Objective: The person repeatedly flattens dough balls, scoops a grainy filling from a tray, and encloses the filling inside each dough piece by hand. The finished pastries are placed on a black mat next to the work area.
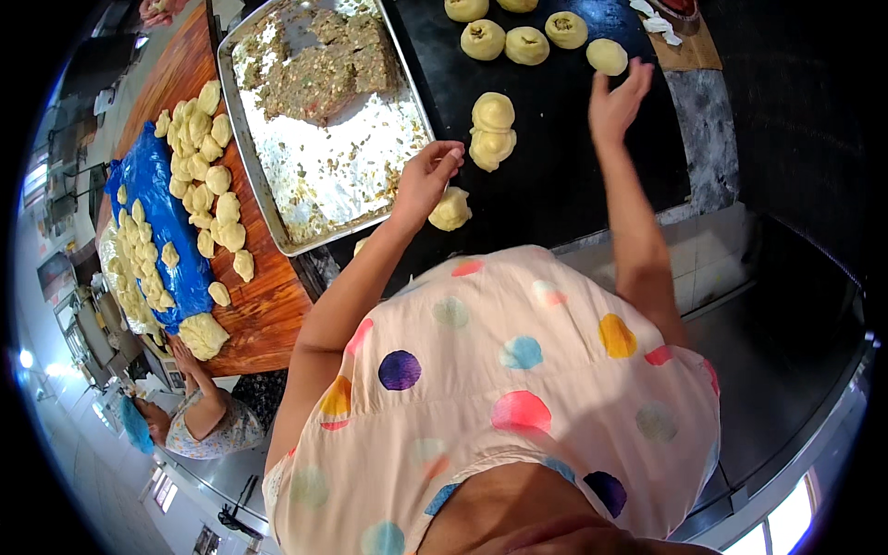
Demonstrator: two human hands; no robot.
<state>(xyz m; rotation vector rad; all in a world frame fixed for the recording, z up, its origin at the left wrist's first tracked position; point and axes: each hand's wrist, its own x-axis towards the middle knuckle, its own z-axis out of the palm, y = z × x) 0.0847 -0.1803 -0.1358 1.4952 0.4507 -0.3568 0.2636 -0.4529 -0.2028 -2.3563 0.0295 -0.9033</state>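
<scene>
My right hand, fingers spread, is beside a round, pale yellow dough bun; the fingertips are at its edge and hold nothing. My left hand is over the tray's right edge with its fingers curled together and nothing showing in them. Just below it, a dough ball lies on the black work surface. Two more dough pieces sit touching each other between my hands. A metal tray on the left carries a large mound of brownish, chunky filling.
Several filled buns stand at the far side. Left of the tray, many dough pieces lie on a wooden table, others on blue plastic. A co-worker in a blue cap handles a dough lump there. Cardboard lies at far right.
</scene>
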